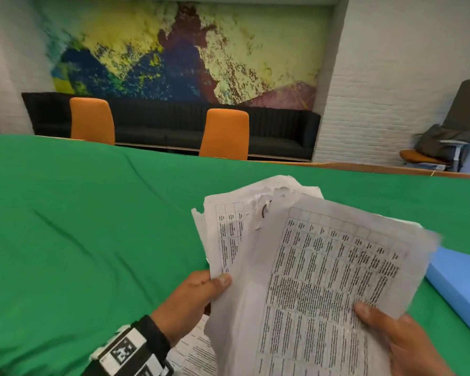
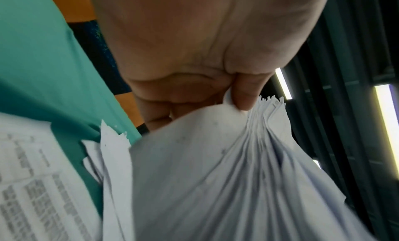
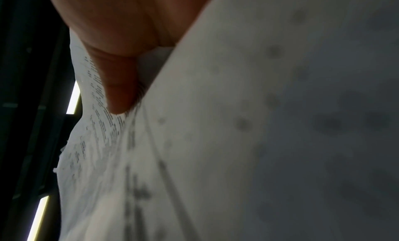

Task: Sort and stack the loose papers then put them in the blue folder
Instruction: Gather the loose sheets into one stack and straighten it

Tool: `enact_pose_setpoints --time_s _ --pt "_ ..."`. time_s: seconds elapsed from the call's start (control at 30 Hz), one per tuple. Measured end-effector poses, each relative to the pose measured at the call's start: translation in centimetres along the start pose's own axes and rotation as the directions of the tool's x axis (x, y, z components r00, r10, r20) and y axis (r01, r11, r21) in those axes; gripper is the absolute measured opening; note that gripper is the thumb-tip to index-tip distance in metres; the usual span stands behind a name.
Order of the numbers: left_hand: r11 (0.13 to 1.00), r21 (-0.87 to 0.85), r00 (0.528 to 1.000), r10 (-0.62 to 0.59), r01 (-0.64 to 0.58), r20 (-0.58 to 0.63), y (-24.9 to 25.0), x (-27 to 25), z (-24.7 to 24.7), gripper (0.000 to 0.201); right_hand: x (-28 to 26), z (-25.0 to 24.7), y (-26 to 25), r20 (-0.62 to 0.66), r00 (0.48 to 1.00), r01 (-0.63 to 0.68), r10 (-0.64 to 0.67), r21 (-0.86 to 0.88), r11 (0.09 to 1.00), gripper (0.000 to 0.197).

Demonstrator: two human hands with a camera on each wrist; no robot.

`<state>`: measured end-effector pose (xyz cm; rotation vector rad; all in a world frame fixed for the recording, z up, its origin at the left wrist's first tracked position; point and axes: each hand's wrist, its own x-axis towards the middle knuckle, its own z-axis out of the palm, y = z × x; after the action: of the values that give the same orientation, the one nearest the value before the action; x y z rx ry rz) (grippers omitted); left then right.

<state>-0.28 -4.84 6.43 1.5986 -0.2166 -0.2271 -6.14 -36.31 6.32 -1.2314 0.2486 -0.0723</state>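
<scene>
Loose papers (image 1: 304,267), a crumpled bundle of printed tables with torn top edges, are held up above the table between both hands. The left hand (image 1: 193,299) pinches the bundle's left edge, thumb on the front sheet, fingers behind; the left wrist view shows the thumb (image 2: 244,94) clamped on the fanned sheet edges. The right hand (image 1: 399,340) grips the lower right edge, thumb pressed on the printed face, the other fingers hidden behind the sheets. The bundle is uneven, one set of sheets skewed over another. A further printed sheet (image 1: 196,354) lies below the left wrist. The blue folder (image 1: 461,289) lies flat on the green tablecloth (image 1: 79,226), just right of the papers. Beyond the table stand two orange chairs (image 1: 225,134), a dark sofa (image 1: 282,131) and a multicoloured mural (image 1: 174,50).
</scene>
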Motion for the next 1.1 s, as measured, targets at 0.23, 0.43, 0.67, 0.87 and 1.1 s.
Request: enact_pose_setpoints --time_s 0.23,0.43,0.67,0.87,1.1 --pt "0.942 0.273 0.979 0.172 -0.197 0.112 1.1 0.4 0.1 0.092 0.3 0.8 -1.9 0.093 0.995 0.038 -0.040 0.026 0.999 0.049" --pt "0.970 -0.046 0.964 0.242 -0.239 0.106 2.4 0.6 3.0 0.075 1.0 2.0 -2.9 0.160 0.961 0.237 -0.223 -0.073 0.969 0.048" --pt "0.925 -0.131 0.932 0.361 -0.355 0.019 3.6 1.0 3.3 0.026 1.1 3.1 -4.2 0.147 0.844 0.528 -0.516 -0.056 0.848 0.049" --pt "0.938 -0.022 0.933 0.342 -0.346 -0.108 1.9 1.2 4.1 0.028 0.8 3.3 -2.1 0.041 0.884 0.465 -0.466 -0.175 0.868 0.028" --pt "0.940 -0.026 0.902 0.318 -0.340 -0.291 -0.1 -0.6 5.5 0.081 -1.3 3.8 0.8 0.174 0.887 0.450 -0.427 -0.532 0.717 0.072"
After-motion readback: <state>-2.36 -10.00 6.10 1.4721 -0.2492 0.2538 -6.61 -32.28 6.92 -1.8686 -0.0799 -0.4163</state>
